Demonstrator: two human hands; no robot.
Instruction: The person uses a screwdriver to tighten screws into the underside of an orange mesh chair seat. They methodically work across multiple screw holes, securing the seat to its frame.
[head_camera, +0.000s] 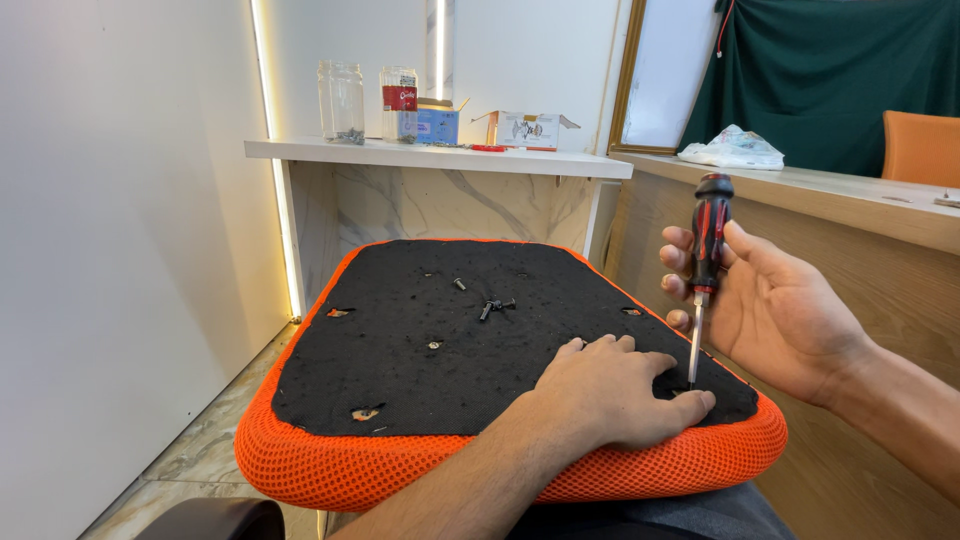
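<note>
Midway: right hand is pinching screwdriver upright at seat cushion corner, left hand pressing flat, fingers spread; loose bolts are lying unfitted.

Open black underside of the seat cushion lies left of the left hand, broken only by loose bolts near its centre. On the right, the upright screwdriver and the wooden counter close the passage.

The left hand hides the screwdriver tip; both forearms and the orange seat cushion's underside are cut off.
</note>
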